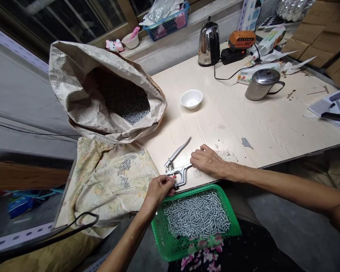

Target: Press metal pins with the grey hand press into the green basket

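Silver hand pliers (181, 173), of the snap-press kind with a red part in the jaw, lie on the table near its front edge. My right hand (208, 161) is closed around the end of one handle, while the other handle stands spread apart. At the jaw, my left hand (160, 189) has its fingers pinched together; whatever they hold is hidden. Just below, a green plastic basket (235, 223) full of small silver metal pieces (198, 215) rests at my lap. More such pieces (125, 166) lie scattered on a flowered cloth (138, 185) to the left.
A big open sack (65, 87) of metal pieces stands at the back left. On the table are a white bowl (191, 99), a lidded steel mug (262, 85), a kettle (208, 43) and an orange battery (241, 39) on a charger with a cable.
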`<action>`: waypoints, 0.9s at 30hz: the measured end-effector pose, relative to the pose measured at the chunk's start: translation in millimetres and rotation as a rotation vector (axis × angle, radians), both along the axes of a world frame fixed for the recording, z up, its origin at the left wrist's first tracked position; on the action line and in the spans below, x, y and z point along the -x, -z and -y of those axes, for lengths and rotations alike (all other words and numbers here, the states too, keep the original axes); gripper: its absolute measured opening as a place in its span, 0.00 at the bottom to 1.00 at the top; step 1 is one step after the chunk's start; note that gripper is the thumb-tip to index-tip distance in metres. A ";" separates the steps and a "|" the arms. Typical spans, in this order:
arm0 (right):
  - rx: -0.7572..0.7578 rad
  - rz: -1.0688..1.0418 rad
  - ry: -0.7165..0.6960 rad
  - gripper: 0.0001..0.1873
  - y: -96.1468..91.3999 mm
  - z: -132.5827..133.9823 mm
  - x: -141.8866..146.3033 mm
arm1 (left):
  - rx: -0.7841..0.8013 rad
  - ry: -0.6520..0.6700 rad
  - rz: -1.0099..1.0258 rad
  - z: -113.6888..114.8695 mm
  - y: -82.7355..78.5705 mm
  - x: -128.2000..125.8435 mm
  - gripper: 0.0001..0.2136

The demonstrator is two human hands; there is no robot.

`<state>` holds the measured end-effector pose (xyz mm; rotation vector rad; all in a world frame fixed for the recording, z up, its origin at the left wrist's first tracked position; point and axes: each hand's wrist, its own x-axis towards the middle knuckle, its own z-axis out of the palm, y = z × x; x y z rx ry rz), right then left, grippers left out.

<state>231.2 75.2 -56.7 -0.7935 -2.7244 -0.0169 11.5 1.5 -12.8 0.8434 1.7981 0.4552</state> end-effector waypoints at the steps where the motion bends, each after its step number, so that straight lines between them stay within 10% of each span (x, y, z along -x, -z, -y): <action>1: 0.010 0.007 0.002 0.13 0.2 0.2 0.5 | 0.017 0.006 -0.001 -0.9 0.5 0.4 0.11; 8: 0.204 0.065 -0.023 0.07 -16.9 -6.0 -6.8 | 0.028 0.018 -0.006 -0.7 6.3 3.3 0.11; 15: 0.267 0.050 -0.058 0.49 -21.1 -44.7 -18.4 | 0.003 0.031 -0.037 1.6 4.3 1.9 0.12; 23: 0.301 0.170 -0.097 0.39 -33.3 -57.2 -6.4 | 0.010 0.125 -0.130 3.5 2.5 1.7 0.10; 27: 0.311 0.176 -0.079 0.27 -37.0 -51.7 -4.5 | -0.266 0.380 -0.514 12.6 -6.2 -5.8 0.13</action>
